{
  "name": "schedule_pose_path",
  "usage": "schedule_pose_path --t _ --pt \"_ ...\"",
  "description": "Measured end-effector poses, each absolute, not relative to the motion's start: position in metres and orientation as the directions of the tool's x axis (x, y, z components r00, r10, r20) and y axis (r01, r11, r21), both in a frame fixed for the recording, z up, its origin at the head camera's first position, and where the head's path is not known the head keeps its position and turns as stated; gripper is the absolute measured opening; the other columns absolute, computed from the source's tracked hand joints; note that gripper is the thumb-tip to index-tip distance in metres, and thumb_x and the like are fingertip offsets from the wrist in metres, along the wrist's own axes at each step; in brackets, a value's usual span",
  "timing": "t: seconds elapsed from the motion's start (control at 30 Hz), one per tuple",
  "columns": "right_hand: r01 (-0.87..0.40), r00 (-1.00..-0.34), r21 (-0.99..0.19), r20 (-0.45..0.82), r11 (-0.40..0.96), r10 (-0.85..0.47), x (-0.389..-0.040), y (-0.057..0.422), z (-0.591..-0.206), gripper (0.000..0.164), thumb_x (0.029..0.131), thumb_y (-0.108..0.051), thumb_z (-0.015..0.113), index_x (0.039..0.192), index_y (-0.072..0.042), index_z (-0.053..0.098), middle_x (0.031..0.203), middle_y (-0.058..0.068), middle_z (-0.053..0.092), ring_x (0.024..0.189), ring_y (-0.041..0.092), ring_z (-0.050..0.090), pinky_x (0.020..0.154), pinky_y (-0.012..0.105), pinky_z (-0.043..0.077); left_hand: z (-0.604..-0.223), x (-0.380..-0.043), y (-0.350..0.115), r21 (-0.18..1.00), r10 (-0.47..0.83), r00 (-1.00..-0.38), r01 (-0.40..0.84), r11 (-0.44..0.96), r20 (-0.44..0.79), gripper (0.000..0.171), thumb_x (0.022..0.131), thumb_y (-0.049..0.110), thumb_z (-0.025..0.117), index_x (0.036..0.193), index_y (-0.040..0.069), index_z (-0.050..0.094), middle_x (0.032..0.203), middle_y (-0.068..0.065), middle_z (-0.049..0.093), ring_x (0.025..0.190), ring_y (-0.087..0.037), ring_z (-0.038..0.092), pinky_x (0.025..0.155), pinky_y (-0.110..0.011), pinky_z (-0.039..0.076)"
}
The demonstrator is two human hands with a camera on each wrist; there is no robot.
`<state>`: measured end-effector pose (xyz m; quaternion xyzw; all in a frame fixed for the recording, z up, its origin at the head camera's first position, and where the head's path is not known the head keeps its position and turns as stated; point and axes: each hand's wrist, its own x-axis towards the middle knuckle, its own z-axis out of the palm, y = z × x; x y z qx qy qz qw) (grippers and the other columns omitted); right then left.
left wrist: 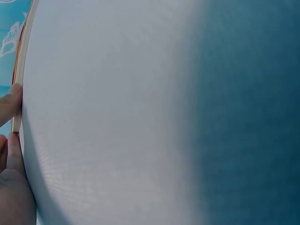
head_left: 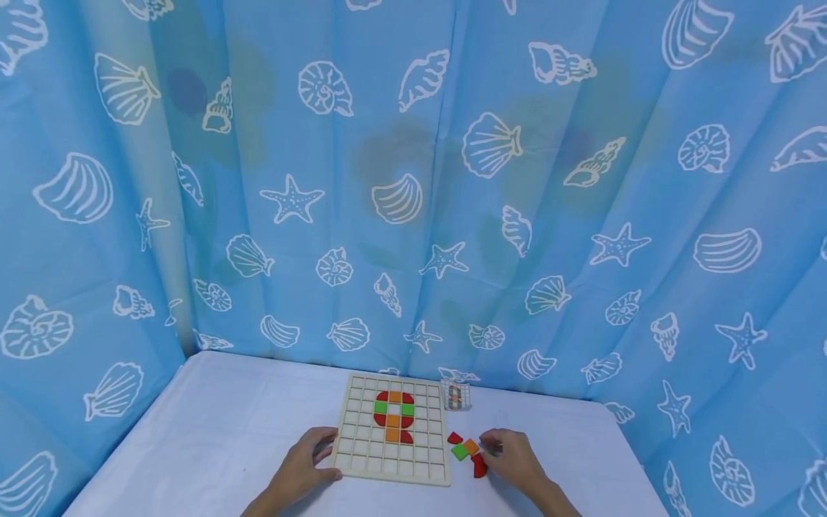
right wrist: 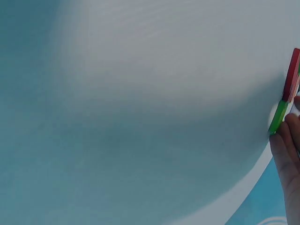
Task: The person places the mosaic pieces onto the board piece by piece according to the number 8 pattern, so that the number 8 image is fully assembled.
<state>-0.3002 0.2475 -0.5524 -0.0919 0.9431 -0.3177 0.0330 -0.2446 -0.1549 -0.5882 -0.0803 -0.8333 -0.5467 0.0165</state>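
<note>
A pale wooden grid board point(head_left: 362, 463) lies on the table, with red, orange and green pieces point(head_left: 394, 421) set into its middle squares. My left hand point(head_left: 302, 459) holds the board's near left edge, thumb by the corner; the left wrist view shows fingertips on its rim point(left wrist: 19, 61). Right of the board, my right hand point(head_left: 513, 459) is bent over loose pieces. Its fingers pinch a green piece point(right wrist: 279, 117), largely hidden in the head view. Close by lie a red piece point(head_left: 479, 467), an orange square point(head_left: 471, 447), a green square point(head_left: 459, 452) and another red piece point(head_left: 455, 437).
A small card point(head_left: 456, 396) with a coloured grid pattern lies by the board's far right corner. White cloth point(head_left: 258, 402) covers the table. A blue curtain point(head_left: 362, 237) with white shell prints hangs behind and along both sides.
</note>
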Motion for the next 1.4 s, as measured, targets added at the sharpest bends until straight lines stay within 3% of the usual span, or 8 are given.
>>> schedule_pose_path --t 0.27,0.63,0.83,1.03,1.23,1.4 --pt "-0.162 -0.971 -0.614 -0.041 0.772 -0.237 -0.291 0.262 -0.554 0.037 0.073 -0.001 0.081 0.108 -0.006 0.070 0.103 0.004 0.070 0.099 0.026 0.066 0.086 0.046 0.061 -0.587 -0.244 -0.154 0.886 0.097 -0.989 0.142 0.441 0.110 0.076 0.063 0.009 0.089 0.129 -0.002 0.054 0.127 -0.014 0.054 0.123 -0.038 0.051 0.097 -0.024 0.053" --pt "-0.261 -0.952 -0.566 0.019 0.782 -0.304 -0.290 0.270 -0.558 0.032 0.078 -0.010 0.081 0.108 -0.008 0.072 0.099 -0.002 0.070 0.091 0.017 0.067 0.084 0.041 0.063 -0.586 -0.243 -0.153 0.887 0.087 -0.991 0.133 0.443 0.105 0.076 0.063 0.009 0.089 0.129 -0.003 0.053 0.127 -0.014 0.054 0.123 -0.038 0.051 0.097 -0.024 0.053" --pt "-0.239 -0.965 -0.550 0.041 0.800 -0.260 -0.297 0.268 -0.558 0.031 0.078 -0.009 0.080 0.108 -0.006 0.073 0.096 -0.001 0.071 0.089 0.017 0.067 0.083 0.042 0.063 -0.584 -0.242 -0.152 0.892 0.087 -0.991 0.125 0.435 0.097 0.077 0.063 0.007 0.089 0.129 -0.003 0.053 0.127 -0.016 0.054 0.123 -0.039 0.051 0.097 -0.024 0.053" --pt "-0.234 -0.970 -0.590 0.083 0.773 -0.230 -0.302 0.243 -0.552 0.031 0.078 -0.009 0.080 0.108 -0.005 0.073 0.097 0.002 0.071 0.090 0.020 0.066 0.080 0.038 0.064 -0.582 -0.242 -0.152 0.895 0.088 -0.991 0.125 0.428 0.096 0.077 0.062 0.006 0.089 0.130 -0.004 0.053 0.128 -0.016 0.054 0.124 -0.038 0.051 0.097 -0.024 0.053" --pt "-0.393 -0.915 -0.574 0.163 0.718 -0.370 -0.305 0.200 -0.552 0.030 0.077 -0.012 0.079 0.105 -0.007 0.075 0.093 -0.004 0.071 0.084 0.010 0.064 0.073 0.025 0.062 -0.582 -0.242 -0.154 0.899 0.101 -0.989 0.140 0.415 0.107 0.077 0.062 0.005 0.089 0.129 -0.005 0.052 0.127 -0.017 0.053 0.123 -0.039 0.051 0.097 -0.024 0.053" --pt "-0.471 -0.867 -0.612 0.187 0.636 -0.462 -0.302 0.166 -0.554 0.026 0.079 -0.010 0.079 0.104 -0.006 0.076 0.097 -0.001 0.072 0.087 0.011 0.066 0.074 0.019 0.061 -0.582 -0.242 -0.153 0.892 0.105 -0.989 0.137 0.430 0.101 0.077 0.063 0.007 0.089 0.129 -0.005 0.052 0.128 -0.018 0.053 0.123 -0.039 0.051 0.098 -0.026 0.053"
